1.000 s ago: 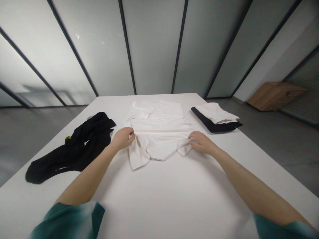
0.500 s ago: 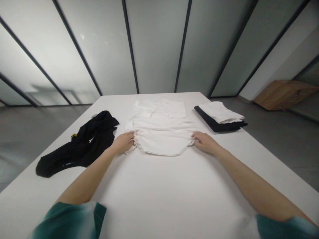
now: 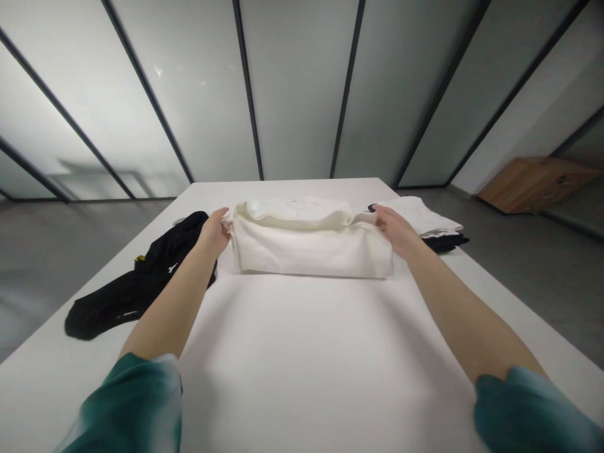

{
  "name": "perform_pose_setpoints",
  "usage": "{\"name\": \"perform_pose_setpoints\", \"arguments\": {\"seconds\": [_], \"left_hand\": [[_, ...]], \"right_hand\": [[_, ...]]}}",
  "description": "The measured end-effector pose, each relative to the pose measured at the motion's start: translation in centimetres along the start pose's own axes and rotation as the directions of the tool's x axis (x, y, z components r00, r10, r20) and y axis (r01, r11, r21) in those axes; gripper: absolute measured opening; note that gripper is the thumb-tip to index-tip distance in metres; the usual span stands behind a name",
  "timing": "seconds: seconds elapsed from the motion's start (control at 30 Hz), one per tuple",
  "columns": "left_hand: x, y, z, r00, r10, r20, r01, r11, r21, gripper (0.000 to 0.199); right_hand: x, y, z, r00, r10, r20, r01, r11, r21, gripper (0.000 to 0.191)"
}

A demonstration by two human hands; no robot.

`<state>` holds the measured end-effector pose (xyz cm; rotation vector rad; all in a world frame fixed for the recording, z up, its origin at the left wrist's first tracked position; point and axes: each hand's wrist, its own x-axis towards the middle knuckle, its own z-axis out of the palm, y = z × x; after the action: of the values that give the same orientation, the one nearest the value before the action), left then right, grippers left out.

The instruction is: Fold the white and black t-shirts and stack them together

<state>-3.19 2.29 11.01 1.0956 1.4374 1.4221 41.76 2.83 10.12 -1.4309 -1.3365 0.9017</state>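
A white cloth shirt (image 3: pixel 311 245) lies doubled over into a long, wide bundle at the middle of the table, with a soft fold along its far top edge. My left hand (image 3: pixel 214 233) pinches the bundle's left end at the top. My right hand (image 3: pixel 394 231) grips the top layer at the right end, its fingers reaching over the fold. The lower layer of the shirt is hidden under the folded-over part.
A crumpled black garment (image 3: pixel 141 283) lies on the white table (image 3: pixel 302 358) at the left. At the right, a folded white garment (image 3: pixel 419 215) rests on a black one (image 3: pixel 446 244). A wooden box (image 3: pixel 533 184) stands on the floor beyond. Frosted glass panels (image 3: pixel 297 94) line the back.
The near part of the shirt has been lifted and carried away from me over the rest. Both hands have moved farther along the table, and the shirt now forms a compact bundle.
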Motion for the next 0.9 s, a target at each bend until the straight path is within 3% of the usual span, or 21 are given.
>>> {"name": "perform_pose_setpoints", "arguments": {"seconds": [0.1,0.17,0.23,0.3,0.4,0.5,0.63,0.77,0.83,0.9], "left_hand": [[0.0,-2.9,1.5,0.982,-0.131,-0.136,0.136,0.990,0.027,0.033],[-1.1,-4.9,1.8,0.978,-0.133,-0.164,0.174,0.947,0.270,0.044],[-2.4,-6.4,1.7,0.990,-0.063,-0.123,0.121,0.825,0.552,0.061],[-3.2,-7.1,1.4,0.998,-0.007,-0.057,0.047,0.677,0.734,0.075],[-3.5,-7.3,0.8,0.999,-0.032,-0.028,0.041,0.550,0.834,0.085],[-3.0,-6.9,-0.1,0.993,-0.107,-0.042,0.093,0.536,0.839,0.070],[-2.9,-6.9,-1.1,0.981,-0.195,-0.001,0.135,0.671,0.729,0.023],[-3.0,-7.4,-1.4,0.987,-0.156,0.037,0.134,0.929,0.344,0.019],[-2.9,-7.6,-2.1,0.993,-0.118,0.009,0.116,0.988,0.103,0.020],[-2.7,-7.6,-3.5,0.991,-0.128,-0.035,0.127,0.992,-0.010,0.020]], "right_hand": [[0.7,2.6,1.9,0.993,0.069,-0.098,-0.080,0.990,-0.113,0.052],[-0.1,4.7,2.7,0.994,0.085,-0.067,-0.101,0.951,-0.291,0.058],[-1.3,6.4,3.1,0.998,0.058,-0.039,-0.070,0.852,-0.519,0.063],[-2.5,7.5,3.2,0.999,-0.004,-0.046,-0.031,0.692,-0.722,0.064],[-3.4,8.1,2.6,0.995,-0.054,-0.080,-0.043,0.490,-0.870,0.062],[-3.1,8.5,1.4,0.998,0.015,-0.066,-0.066,0.443,-0.894,0.053],[-2.3,9.3,0.1,0.998,0.050,-0.049,-0.068,0.525,-0.848,0.035],[-2.5,9.8,-0.7,0.990,-0.030,-0.135,-0.062,0.779,-0.623,0.022],[-2.8,9.9,-1.4,0.977,-0.029,-0.212,-0.076,0.880,-0.469,0.019],[-3.2,9.9,-2.3,0.965,-0.005,-0.264,-0.090,0.934,-0.347,0.017]]}}
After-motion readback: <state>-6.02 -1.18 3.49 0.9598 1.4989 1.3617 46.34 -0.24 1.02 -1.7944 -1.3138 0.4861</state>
